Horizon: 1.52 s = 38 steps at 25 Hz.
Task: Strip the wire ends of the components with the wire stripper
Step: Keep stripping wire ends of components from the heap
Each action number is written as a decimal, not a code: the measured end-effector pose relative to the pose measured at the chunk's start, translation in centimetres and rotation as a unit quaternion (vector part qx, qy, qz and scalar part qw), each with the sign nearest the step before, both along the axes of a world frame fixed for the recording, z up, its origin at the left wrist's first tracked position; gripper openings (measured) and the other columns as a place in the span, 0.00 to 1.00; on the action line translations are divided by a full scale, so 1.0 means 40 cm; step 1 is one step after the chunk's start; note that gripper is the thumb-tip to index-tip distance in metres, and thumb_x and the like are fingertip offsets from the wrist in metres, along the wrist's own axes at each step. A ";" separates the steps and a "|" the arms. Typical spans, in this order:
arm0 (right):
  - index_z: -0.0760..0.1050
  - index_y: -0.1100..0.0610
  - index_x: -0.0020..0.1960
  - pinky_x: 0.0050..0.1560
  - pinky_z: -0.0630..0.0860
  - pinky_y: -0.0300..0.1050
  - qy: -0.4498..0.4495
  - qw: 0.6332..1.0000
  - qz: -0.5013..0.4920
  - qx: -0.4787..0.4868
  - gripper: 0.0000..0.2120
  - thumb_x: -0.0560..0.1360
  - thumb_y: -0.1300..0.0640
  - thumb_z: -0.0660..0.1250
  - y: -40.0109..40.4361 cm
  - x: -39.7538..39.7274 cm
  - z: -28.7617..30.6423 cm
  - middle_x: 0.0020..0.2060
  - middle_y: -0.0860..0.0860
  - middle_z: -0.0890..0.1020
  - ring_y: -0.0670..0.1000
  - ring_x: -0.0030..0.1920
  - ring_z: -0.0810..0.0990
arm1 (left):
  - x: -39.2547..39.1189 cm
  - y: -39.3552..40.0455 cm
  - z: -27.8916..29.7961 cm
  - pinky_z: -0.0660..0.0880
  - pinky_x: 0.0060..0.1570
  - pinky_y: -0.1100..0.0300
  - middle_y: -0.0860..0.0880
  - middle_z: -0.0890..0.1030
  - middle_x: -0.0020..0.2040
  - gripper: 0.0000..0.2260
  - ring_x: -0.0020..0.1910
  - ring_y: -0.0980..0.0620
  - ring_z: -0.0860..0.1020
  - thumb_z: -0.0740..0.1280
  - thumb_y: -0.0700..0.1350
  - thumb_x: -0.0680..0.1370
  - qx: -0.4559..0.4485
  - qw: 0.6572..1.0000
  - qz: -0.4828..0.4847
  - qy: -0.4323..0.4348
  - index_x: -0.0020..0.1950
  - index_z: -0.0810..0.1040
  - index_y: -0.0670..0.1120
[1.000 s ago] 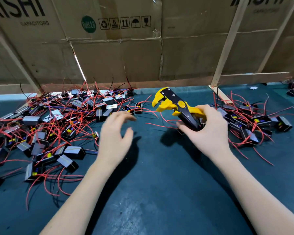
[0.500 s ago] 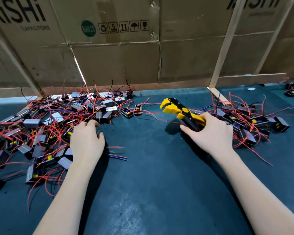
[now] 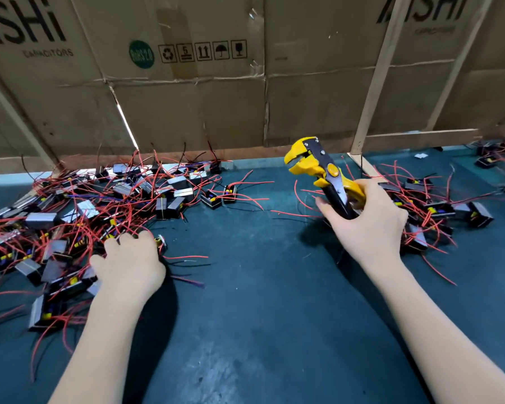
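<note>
On the green table (image 3: 263, 330), two bare hands work between piles of wired components.

Left hand (image 3: 129, 269) curls into the left-edge pile (image 3: 79, 211), apparently picking one, though what its fingers hold is hidden; right hand (image 3: 368, 225) clamps the yellow wire stripper (image 3: 318, 170) upright, ready.

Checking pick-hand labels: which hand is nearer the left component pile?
Left. The left hand rests on the pile's near edge; the right hand holds the wire stripper across the mat.
</note>
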State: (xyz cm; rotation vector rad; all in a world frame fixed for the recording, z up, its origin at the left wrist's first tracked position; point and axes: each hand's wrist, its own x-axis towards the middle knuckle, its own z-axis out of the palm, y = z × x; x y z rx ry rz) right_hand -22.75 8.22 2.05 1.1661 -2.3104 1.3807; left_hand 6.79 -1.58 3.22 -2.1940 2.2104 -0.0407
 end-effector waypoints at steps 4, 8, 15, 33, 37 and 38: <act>0.73 0.49 0.55 0.56 0.63 0.51 0.020 1.000 0.002 -0.007 0.26 0.66 0.34 0.71 0.002 -0.005 0.001 0.49 0.44 0.81 0.51 0.54 0.78 | 0.015 -0.010 0.014 0.75 0.53 0.44 0.38 0.78 0.55 0.13 0.60 0.36 0.72 0.64 0.34 0.73 -0.053 0.993 0.000 0.107 0.57 0.75 0.40; 0.73 0.49 0.55 0.57 0.64 0.52 0.026 1.000 0.001 -0.012 0.26 0.66 0.35 0.72 0.003 -0.004 -0.001 0.50 0.44 0.81 0.51 0.55 0.78 | 0.002 0.002 0.032 0.72 0.44 0.47 0.40 0.78 0.51 0.14 0.56 0.37 0.71 0.63 0.29 0.71 -0.264 0.937 -0.073 0.219 0.54 0.79 0.41; 0.74 0.49 0.55 0.58 0.64 0.52 0.017 1.000 0.007 -0.003 0.25 0.66 0.35 0.72 -0.002 -0.010 -0.010 0.50 0.43 0.81 0.50 0.56 0.77 | -0.112 0.061 -0.009 0.77 0.54 0.58 0.50 0.80 0.51 0.19 0.52 0.53 0.78 0.65 0.26 0.72 -0.141 0.786 -0.346 0.493 0.56 0.79 0.44; 0.74 0.51 0.55 0.55 0.63 0.52 0.072 0.996 -0.005 0.044 0.27 0.65 0.34 0.72 0.000 -0.010 -0.011 0.49 0.47 0.80 0.55 0.55 0.76 | -0.158 0.070 -0.079 0.71 0.48 0.56 0.58 0.79 0.40 0.03 0.48 0.53 0.74 0.67 0.43 0.75 -0.053 0.879 -0.251 0.403 0.45 0.78 0.51; 0.74 0.52 0.55 0.55 0.62 0.51 0.078 0.996 -0.003 0.052 0.27 0.66 0.34 0.71 0.001 -0.011 -0.009 0.49 0.47 0.80 0.54 0.55 0.76 | -0.154 0.070 -0.080 0.72 0.47 0.57 0.56 0.80 0.40 0.04 0.46 0.53 0.76 0.72 0.47 0.75 -0.095 0.875 -0.265 0.394 0.43 0.78 0.50; 0.74 0.52 0.55 0.55 0.62 0.50 0.075 0.996 0.002 0.049 0.27 0.66 0.34 0.71 0.001 -0.009 -0.009 0.48 0.47 0.80 0.53 0.54 0.76 | -0.155 0.070 -0.080 0.72 0.47 0.60 0.56 0.80 0.40 0.04 0.46 0.55 0.77 0.72 0.45 0.75 -0.096 0.863 -0.270 0.415 0.43 0.79 0.49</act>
